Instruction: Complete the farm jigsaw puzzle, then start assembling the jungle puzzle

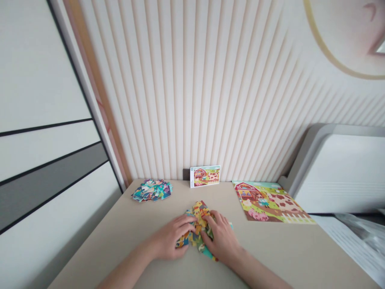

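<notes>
A heap of colourful jigsaw pieces [199, 210] lies in the middle of the beige table [300, 249]. My left hand [170, 239] rests on the heap's left side, fingers curled over the pieces. On the right side my right hand [221, 237] presses the pieces, fingers bent and close together. Both hands cup the heap between them. Part of the heap is hidden under my fingers.
A second pile of mostly blue pieces [152, 190] sits at the far left. A small farm picture card [205, 176] leans against the ribbed wall. A finished farm puzzle [269, 202] lies at the far right, beside a white appliance [339, 172].
</notes>
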Tool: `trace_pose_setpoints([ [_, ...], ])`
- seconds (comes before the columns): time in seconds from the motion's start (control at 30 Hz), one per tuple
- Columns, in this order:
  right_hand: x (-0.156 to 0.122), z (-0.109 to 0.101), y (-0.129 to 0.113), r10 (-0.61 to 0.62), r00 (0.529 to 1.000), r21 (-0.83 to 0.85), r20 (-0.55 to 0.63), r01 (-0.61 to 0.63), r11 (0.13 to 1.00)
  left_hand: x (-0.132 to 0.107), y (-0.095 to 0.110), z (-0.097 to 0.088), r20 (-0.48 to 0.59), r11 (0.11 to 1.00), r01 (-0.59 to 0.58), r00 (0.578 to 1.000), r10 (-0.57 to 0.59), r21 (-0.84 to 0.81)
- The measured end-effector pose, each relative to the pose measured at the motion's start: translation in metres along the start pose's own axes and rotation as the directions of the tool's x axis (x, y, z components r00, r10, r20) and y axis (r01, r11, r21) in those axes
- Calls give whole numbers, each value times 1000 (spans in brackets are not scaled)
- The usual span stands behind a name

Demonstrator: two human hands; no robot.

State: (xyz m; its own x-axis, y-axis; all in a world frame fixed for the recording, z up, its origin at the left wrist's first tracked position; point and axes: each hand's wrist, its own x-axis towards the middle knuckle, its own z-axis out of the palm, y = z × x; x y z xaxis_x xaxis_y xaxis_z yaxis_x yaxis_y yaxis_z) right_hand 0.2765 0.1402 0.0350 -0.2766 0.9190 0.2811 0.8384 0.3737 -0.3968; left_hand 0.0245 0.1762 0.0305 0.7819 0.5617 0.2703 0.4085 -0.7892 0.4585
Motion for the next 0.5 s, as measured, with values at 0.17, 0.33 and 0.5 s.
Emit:
trace_pose_setpoints([
  [0.17, -6, -29, 25, -103, 991, 103, 84, 94, 990, -8, -4, -9, 76, 999, 34, 996, -36, 39],
  [0.33, 6, -21, 42, -54, 997, 131, 46, 47, 990, -10, -18, 5, 20, 969, 222, 974, -226, 112],
  [0.5, 4, -8, 37, -162, 977, 166, 136, 139, 976, -5, -6, 7, 12, 987, 156, 988, -156, 28],
])
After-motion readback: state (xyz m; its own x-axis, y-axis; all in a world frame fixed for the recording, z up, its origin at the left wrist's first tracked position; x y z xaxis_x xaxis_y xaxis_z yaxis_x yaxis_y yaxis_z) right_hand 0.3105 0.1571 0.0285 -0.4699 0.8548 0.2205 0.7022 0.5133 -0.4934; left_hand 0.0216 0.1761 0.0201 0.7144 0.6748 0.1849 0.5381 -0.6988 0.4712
